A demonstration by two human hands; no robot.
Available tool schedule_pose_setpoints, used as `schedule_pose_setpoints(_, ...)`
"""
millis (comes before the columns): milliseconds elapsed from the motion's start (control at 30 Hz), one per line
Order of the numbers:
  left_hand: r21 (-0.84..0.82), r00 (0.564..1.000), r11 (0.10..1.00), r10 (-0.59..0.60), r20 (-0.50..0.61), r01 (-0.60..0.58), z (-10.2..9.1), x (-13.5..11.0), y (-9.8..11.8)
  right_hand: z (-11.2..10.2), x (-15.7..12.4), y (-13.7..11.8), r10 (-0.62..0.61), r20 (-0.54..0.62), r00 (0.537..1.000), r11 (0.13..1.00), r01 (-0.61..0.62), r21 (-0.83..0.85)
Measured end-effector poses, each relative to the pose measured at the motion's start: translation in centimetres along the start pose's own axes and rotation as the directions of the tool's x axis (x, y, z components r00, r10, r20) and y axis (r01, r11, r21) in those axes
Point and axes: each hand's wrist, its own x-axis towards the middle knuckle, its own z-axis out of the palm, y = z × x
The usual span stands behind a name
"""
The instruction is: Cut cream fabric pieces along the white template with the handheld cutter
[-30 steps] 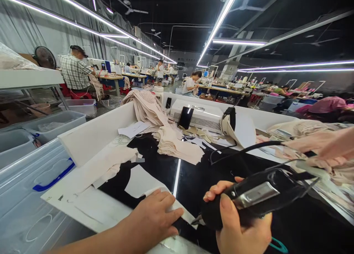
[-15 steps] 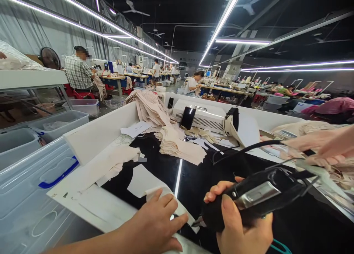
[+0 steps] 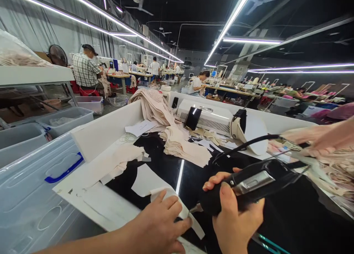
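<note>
My left hand (image 3: 166, 221) lies with its fingers spread on a cream fabric piece (image 3: 145, 180), pressing it against the glossy black tabletop (image 3: 127, 191). A curled layer of the cloth rises by the fingertips. In my right hand (image 3: 238, 217) is a black corded handheld power tool (image 3: 249, 184) with a silver plate on its body. Its narrow metal tip (image 3: 195, 208) points left and meets the edge of the fabric beside my left fingers. Whether the tip is touching the cloth or just above it I cannot tell. A turquoise-handled implement (image 3: 272, 243) lies below my right hand.
Stacked cream fabric pieces (image 3: 184, 147) lie ahead, before a white vented machine (image 3: 204, 115). Another person's hand (image 3: 326, 138) reaches in at right, near the tool's cord (image 3: 249, 141). A low white wall (image 3: 110, 128) borders the table; clear plastic bins (image 3: 30, 195) stand left.
The tool's tip has shifted slightly left and up along the fabric edge, closer to my left fingers. More of the fabric strip shows beneath it. The whole view has drifted a little.
</note>
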Motion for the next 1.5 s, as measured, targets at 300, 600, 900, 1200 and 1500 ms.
schedule_pose_setpoints(300, -0.154, 0.998, 0.986, 0.058, 0.011, -0.056, -1.2, -1.0, -2.4, 0.0, -0.3, 0.0, -0.028, 0.011, 1.000, 0.999, 0.029, -0.034)
schedule_pose_setpoints(600, -0.393, 0.985, 0.908, -0.170, -0.028, 0.145, -2.0, 0.1, -3.1, 0.1, -0.8, 0.2, -0.061, 0.044, 0.997, 0.998, 0.061, -0.003)
schedule_pose_setpoints(900, -0.377, 0.993, 0.918, -0.120, 0.021, 0.119, -0.9, 0.7, -4.2, -0.2, -1.1, 0.3, -0.102, 0.091, 0.991, 0.994, 0.104, -0.015)
schedule_pose_setpoints(1200, -0.238, 0.999, 0.970, -0.051, -0.007, 0.048, -0.1, -0.6, -4.4, -0.2, -1.2, 0.6, -0.110, 0.095, 0.989, 0.992, 0.115, -0.047)
schedule_pose_setpoints(1500, -0.105, 0.990, 0.985, 0.129, -0.065, -0.135, -1.1, -0.5, -4.7, -0.1, -1.2, 0.5, -0.129, 0.108, 0.986, 0.989, 0.136, -0.061)
